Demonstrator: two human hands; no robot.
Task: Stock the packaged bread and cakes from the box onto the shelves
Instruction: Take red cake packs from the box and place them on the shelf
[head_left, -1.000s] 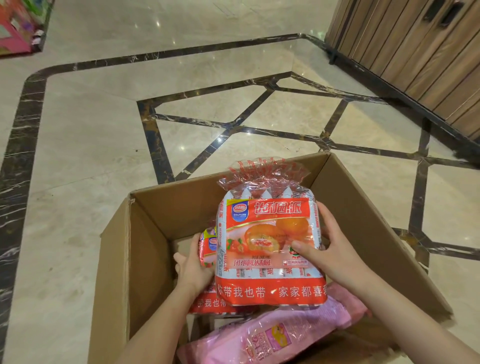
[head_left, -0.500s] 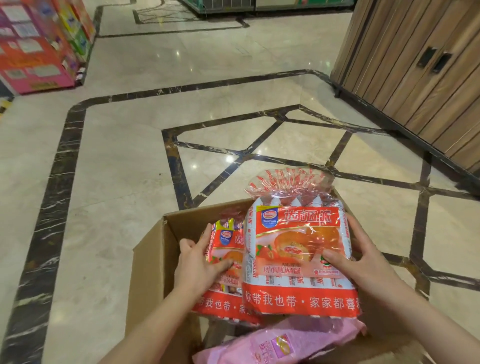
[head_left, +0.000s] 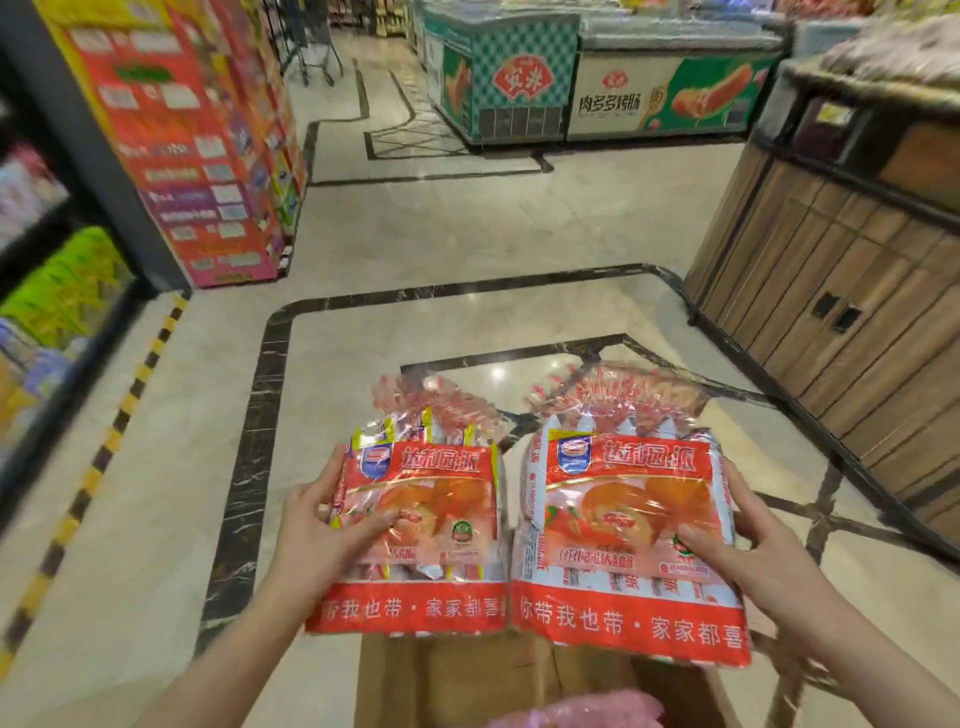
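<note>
Gripping one cake pack (head_left: 415, 540) (head_left: 628, 530) each, both hands (head_left: 317, 525) (head_left: 737, 545) above box (head_left: 441, 680) with pink pack (head_left: 576, 709).

Supermarket aisle, polished marble floor (head_left: 467, 234), branded chest freezers (head_left: 582, 78) at back, stocked shelves (head_left: 47, 270) left, red promotional display (head_left: 197, 156)

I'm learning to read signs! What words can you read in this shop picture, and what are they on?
"达利园派": top of the right pack, and the left pack.
"你带我也带·家家都喜": bottom band of the right pack; the left pack's band is partly hidden.
"肉多多烤肠": white freezer.
"安井": green freezer.
Blue badges on the packs, small print, and the red display: too blurred to read.
</note>
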